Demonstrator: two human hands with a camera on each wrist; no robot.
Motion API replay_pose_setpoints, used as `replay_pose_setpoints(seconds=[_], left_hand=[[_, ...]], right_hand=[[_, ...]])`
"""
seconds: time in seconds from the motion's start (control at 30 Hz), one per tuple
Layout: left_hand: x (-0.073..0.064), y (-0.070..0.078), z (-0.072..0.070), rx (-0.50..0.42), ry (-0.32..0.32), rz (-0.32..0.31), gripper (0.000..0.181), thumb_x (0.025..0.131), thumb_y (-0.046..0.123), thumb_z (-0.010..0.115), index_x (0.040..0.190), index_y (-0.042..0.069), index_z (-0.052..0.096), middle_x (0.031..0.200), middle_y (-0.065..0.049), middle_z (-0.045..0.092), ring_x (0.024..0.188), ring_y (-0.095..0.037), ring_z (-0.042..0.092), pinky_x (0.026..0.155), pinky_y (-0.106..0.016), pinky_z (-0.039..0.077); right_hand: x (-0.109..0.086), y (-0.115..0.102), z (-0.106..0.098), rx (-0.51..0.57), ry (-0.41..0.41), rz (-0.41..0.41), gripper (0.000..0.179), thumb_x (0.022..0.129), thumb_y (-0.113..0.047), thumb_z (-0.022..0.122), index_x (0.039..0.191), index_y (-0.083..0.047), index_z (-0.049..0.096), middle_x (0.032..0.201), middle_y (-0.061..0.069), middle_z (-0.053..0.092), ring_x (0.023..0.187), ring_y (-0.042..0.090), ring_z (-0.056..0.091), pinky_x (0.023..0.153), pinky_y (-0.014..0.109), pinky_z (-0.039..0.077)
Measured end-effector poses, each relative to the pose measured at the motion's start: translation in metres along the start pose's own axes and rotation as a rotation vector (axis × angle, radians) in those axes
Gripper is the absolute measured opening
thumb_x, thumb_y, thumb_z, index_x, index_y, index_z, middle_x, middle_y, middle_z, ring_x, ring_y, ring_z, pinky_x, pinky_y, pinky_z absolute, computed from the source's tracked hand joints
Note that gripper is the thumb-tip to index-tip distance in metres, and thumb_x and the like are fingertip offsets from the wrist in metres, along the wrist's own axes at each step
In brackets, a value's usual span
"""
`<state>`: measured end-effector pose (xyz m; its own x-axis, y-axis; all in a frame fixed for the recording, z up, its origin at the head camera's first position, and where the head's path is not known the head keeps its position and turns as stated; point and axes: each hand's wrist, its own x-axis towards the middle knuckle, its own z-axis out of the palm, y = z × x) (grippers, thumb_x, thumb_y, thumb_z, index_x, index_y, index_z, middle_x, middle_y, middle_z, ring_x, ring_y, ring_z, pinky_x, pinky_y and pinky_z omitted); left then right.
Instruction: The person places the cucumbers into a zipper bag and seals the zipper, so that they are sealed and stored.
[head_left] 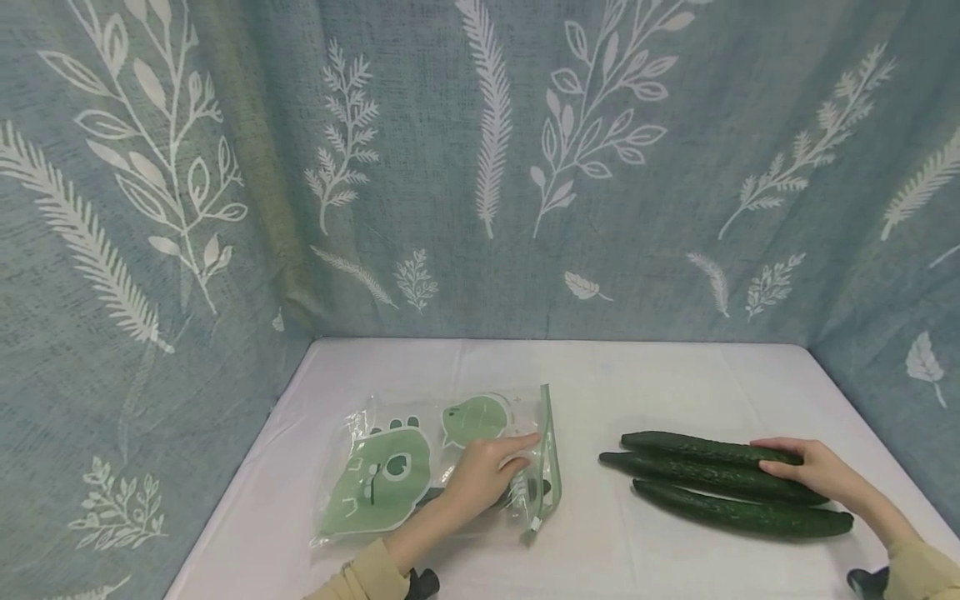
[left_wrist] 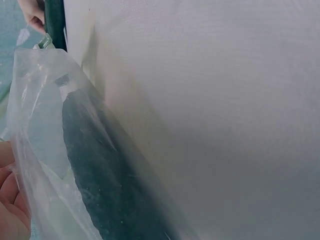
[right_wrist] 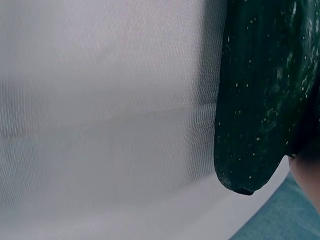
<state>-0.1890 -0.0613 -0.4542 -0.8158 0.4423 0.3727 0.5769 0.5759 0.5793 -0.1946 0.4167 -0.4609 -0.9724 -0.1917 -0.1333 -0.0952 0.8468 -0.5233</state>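
Note:
A clear zip bag (head_left: 480,417) with green cartoon prints lies at the left of the table, its green zip edge parted on the right. Inside it rests a cucumber (left_wrist: 105,170), seen through the film. My left hand (head_left: 480,475) is over the bag, index finger stretched toward the zip edge; in the left wrist view its other fingers curl at the film. At the right lie three loose cucumbers side by side. My right hand (head_left: 813,471) grips the right end of the farthest cucumber (head_left: 690,446), thumb on the near side. The nearest cucumber (head_left: 742,510) lies untouched.
A white cloth covers the table (head_left: 600,383). Blue-green curtains (head_left: 480,167) with white leaf prints stand behind it and along both sides. A small white slider (head_left: 536,523) sits at the near end of the bag's zip.

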Motion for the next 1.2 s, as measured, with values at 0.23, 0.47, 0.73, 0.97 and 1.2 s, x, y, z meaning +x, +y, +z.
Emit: replay_pose_setpoints(seconds=[0.23,0.47,0.73,0.97,1.2], left_hand=[[-0.0008,0.0008,-0.0006,-0.006,0.012,0.010,0.036,0.085,0.015,0.067,0.121,0.012,0.065,0.118,-0.002,0.067,0.108,-0.018,0.065,0.091,-0.028,0.054],[-0.0015,0.0000,-0.0007,-0.006,0.005,0.008,0.036,0.085,0.015,0.067,0.121,0.014,0.065,0.119,-0.002,0.066,0.109,-0.017,0.065,0.092,-0.027,0.054],[-0.0007,-0.0004,-0.0018,-0.003,-0.008,-0.002,0.037,0.085,0.016,0.067,0.122,0.014,0.065,0.119,-0.002,0.066,0.109,-0.018,0.065,0.091,-0.028,0.054],[-0.0010,-0.0025,0.0002,-0.004,-0.001,0.006,0.036,0.085,0.014,0.068,0.121,0.014,0.065,0.118,-0.003,0.067,0.107,-0.018,0.066,0.089,-0.029,0.055],[-0.0017,-0.0020,0.0004,-0.005,0.009,0.018,0.036,0.084,0.014,0.068,0.120,0.012,0.066,0.117,-0.004,0.068,0.106,-0.019,0.066,0.089,-0.029,0.056]], right_hand=[[-0.0009,-0.0003,0.0024,0.011,0.007,-0.011,0.044,0.090,-0.024,0.065,0.121,0.007,0.058,0.120,0.033,0.058,0.111,0.053,0.052,0.085,0.059,0.048],[0.0002,-0.0001,0.0023,0.011,0.006,-0.001,0.045,0.090,-0.024,0.065,0.120,0.008,0.058,0.119,0.033,0.059,0.108,0.051,0.054,0.085,0.059,0.048],[-0.0006,-0.0019,0.0025,0.011,0.015,-0.015,0.045,0.089,-0.024,0.065,0.120,0.009,0.058,0.120,0.035,0.057,0.111,0.055,0.050,0.085,0.060,0.048],[0.0011,-0.0030,0.0027,-0.007,0.051,-0.003,0.046,0.089,-0.024,0.066,0.120,0.008,0.059,0.120,0.033,0.059,0.106,0.048,0.057,0.085,0.057,0.050],[-0.0004,-0.0057,0.0033,-0.012,0.097,0.014,0.048,0.089,-0.027,0.067,0.121,0.007,0.059,0.120,0.032,0.059,0.104,0.044,0.059,0.084,0.055,0.050]])
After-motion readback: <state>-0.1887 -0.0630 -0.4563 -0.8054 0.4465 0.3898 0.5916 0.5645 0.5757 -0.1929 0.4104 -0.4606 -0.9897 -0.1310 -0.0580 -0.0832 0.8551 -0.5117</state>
